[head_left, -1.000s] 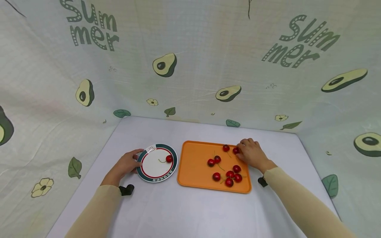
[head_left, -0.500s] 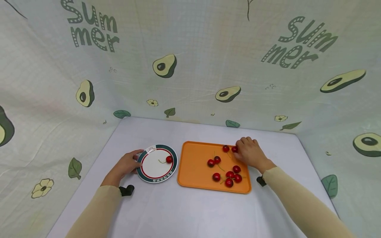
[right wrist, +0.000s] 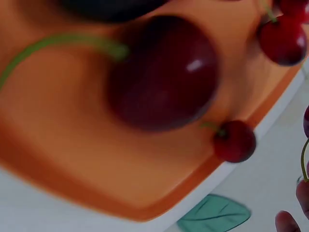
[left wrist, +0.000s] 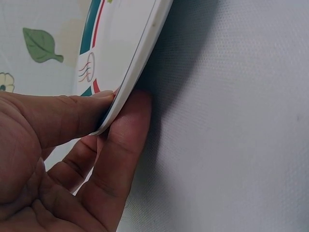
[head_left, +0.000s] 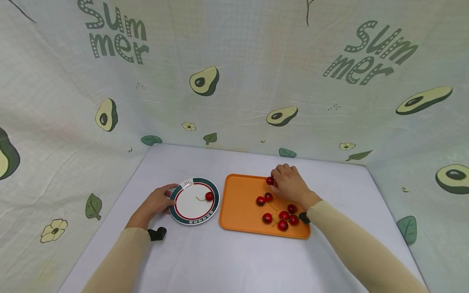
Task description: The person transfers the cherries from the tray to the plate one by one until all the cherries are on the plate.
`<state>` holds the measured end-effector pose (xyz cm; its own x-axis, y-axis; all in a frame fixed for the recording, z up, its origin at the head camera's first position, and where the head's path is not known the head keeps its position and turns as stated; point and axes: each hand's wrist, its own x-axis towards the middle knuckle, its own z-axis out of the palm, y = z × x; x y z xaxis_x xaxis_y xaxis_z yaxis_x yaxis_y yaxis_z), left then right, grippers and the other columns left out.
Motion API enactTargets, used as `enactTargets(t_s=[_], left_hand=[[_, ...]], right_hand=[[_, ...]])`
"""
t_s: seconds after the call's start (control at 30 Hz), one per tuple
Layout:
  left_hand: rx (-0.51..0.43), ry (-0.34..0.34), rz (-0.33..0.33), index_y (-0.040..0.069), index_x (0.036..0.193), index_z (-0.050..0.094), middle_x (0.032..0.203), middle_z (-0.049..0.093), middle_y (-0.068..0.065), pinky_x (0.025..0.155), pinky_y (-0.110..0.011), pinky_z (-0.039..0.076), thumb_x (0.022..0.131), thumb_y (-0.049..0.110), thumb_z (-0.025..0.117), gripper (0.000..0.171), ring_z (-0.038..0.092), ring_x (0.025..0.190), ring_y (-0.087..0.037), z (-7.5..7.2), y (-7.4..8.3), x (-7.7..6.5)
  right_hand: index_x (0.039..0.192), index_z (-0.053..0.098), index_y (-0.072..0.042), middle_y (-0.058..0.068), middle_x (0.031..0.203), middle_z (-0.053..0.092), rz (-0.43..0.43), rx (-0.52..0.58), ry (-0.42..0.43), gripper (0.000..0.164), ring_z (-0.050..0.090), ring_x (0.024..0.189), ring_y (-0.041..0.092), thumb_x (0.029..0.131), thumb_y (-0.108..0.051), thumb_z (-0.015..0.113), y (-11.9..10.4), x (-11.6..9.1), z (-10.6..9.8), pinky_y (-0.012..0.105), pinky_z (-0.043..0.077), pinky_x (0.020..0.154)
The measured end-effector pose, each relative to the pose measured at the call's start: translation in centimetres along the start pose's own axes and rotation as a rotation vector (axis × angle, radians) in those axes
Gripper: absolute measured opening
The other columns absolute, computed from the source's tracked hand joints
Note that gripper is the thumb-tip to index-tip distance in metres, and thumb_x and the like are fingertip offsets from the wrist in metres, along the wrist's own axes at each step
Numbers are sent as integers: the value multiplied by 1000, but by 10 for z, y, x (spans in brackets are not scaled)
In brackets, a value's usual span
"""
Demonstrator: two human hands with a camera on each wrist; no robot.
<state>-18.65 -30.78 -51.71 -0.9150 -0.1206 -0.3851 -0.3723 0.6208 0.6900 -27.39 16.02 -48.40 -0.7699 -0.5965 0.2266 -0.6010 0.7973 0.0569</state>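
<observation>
My left hand (head_left: pixel 156 202) pinches the left rim of a white plate (head_left: pixel 188 203) with a green and red border. In the left wrist view the thumb (left wrist: pixel 63 113) lies on the rim, with a finger under it. One cherry (head_left: pixel 209 196) with a stem rests on the plate. My right hand (head_left: pixel 291 184) is above the back of an orange tray (head_left: pixel 238 203), holding a cherry (head_left: pixel 270 180) at its fingertips. That cherry is cut off at the edge of the right wrist view. Another cherry (right wrist: pixel 234 141) near the tray's back edge is hidden in the head view.
Several more cherries (head_left: pixel 283 225) lie in the tray, mostly at its front right. Plate and tray stand side by side on a white table (head_left: pixel 220 260). A printed cloth (head_left: pixel 242 81) with avocados hangs behind and at both sides.
My right hand has moved left along the tray's back side, carrying a cherry from the back right corner. The left hand and plate look unchanged.
</observation>
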Motion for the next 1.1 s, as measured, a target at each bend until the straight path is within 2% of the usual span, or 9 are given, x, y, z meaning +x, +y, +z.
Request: enactTargets(t_s=[0.23,0.4,0.7,1.0,1.1], left_hand=[[8,2,-5,10,159,43,126,52,-24,68,-29,55,94,5,71,71,60,90,-26,0,0,0],[1,0,-12,10,159,43,126,51,-24,68,-29,56,94,4,72,71,60,89,-26,0,1,0],[10,4,-19,10,160,43,127,51,-24,67,-29,55,94,5,72,71,60,85,-24,-1,3,0],[-5,-7,-24,9,159,43,127,51,-24,66,-30,56,95,2,70,70,61,80,-23,0,5,-2],[1,-1,-35,11,159,44,127,52,-22,66,-29,56,95,2,71,70,61,80,-23,1,6,-2]], right_hand=[[111,68,-7,10,108,63,-82,-10,3,36,53,100,29,96,-40,71,-30,25,0,47,47,90],[114,67,-7,9,110,62,-132,22,-22,36,52,101,28,97,-39,70,-57,43,-1,45,46,90],[123,67,-9,7,114,62,-216,10,-53,41,52,105,26,99,-43,70,-104,69,2,40,46,92],[110,68,-12,2,104,60,-251,29,-30,37,52,100,22,98,-47,70,-139,89,4,37,42,85],[112,67,-13,2,106,60,-239,34,-49,34,51,100,21,98,-44,69,-147,95,6,36,42,85]])
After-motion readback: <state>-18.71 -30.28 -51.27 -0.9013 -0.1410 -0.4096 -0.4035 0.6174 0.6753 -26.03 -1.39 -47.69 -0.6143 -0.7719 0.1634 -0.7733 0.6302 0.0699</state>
